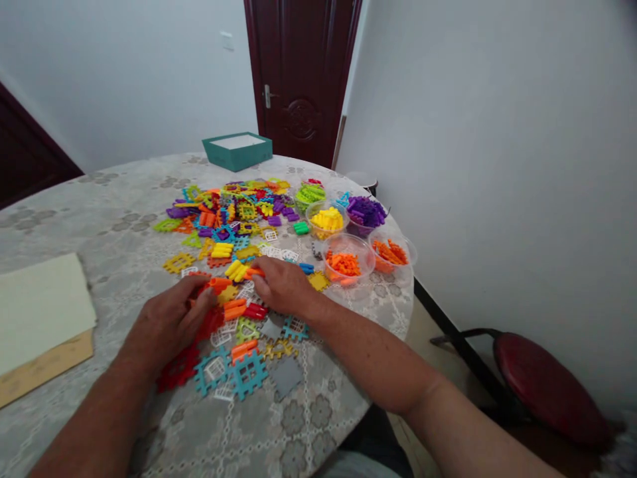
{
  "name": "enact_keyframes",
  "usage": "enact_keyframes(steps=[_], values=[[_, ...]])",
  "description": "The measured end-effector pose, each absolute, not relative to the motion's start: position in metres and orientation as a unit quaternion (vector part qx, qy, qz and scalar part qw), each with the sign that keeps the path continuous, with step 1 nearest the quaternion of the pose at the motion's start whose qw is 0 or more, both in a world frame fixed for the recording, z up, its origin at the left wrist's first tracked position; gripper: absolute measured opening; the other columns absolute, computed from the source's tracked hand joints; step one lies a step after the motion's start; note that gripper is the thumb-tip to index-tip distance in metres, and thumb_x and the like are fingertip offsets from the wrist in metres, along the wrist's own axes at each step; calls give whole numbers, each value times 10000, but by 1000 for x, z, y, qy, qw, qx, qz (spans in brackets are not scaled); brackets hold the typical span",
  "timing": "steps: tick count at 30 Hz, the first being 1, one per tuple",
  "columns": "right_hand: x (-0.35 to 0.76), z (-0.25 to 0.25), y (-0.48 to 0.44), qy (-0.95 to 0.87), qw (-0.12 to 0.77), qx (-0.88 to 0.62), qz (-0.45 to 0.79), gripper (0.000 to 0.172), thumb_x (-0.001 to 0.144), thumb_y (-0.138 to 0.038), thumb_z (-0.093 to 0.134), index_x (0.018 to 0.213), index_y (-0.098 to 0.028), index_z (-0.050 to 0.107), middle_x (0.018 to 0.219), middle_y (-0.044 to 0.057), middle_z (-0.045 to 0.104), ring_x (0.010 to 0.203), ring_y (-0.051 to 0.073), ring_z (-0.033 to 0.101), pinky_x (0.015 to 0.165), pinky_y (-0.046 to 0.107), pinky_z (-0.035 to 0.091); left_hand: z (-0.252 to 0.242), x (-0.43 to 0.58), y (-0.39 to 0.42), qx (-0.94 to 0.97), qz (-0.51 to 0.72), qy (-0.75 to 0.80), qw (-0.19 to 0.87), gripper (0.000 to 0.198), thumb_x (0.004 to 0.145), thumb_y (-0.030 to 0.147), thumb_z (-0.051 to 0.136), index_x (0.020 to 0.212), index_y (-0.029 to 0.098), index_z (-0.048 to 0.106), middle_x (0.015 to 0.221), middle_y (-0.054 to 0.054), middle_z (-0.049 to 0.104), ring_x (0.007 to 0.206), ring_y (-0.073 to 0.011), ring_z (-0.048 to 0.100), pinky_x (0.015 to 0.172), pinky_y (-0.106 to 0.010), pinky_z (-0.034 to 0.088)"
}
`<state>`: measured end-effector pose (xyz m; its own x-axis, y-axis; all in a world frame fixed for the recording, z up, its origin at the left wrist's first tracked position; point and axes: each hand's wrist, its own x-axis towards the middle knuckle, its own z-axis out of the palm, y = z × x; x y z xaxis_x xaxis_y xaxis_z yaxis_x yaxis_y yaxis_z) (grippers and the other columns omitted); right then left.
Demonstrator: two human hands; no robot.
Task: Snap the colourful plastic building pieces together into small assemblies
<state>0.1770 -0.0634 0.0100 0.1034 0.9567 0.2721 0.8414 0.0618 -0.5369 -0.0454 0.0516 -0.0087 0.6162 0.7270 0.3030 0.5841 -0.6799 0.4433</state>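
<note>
My left hand (172, 322) is low over the heap, thumb and fingers closed about an orange building piece (219, 283) that shows at its fingertips. My right hand (283, 282) pinches another orange building piece (255, 272), partly hidden by the fingers. Touching or just beside that piece lies a group of yellow tube-shaped pieces (235, 270). Between and below the hands are orange tube pieces (234, 309), a dark red piece (255, 311), a blue toothed window panel (249, 374) and a grey toothed panel (286, 377). Red toothed panels (179, 369) lie partly under my left hand.
Clear round tubs hold sorted pieces: orange (343, 264), more orange (390, 252), yellow (327, 219), purple (367, 212) and green (310, 194). A mixed pile (239, 206) spreads behind my hands. A teal box (237, 152), pale board (44, 309) and red stool (547, 388) stand around.
</note>
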Motion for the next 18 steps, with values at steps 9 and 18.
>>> enact_keyframes(steps=[9,18], values=[[163,4,-59,-578,454,-633,244,224,1016,-217,547,1210,-257,652,1116,9,742,1022,191,684,942,360,540,6,-28,36,829,236,373,344,432,885,648,556,1077,289,699,1014,-30,778,874,-255,731,818,-373,586],[162,-7,-58,-594,469,-576,310,324,946,-338,673,1256,-248,657,1107,17,727,918,163,666,811,293,557,12,-29,27,790,251,399,392,374,883,602,603,980,249,679,809,-20,760,743,-241,731,737,-359,584]])
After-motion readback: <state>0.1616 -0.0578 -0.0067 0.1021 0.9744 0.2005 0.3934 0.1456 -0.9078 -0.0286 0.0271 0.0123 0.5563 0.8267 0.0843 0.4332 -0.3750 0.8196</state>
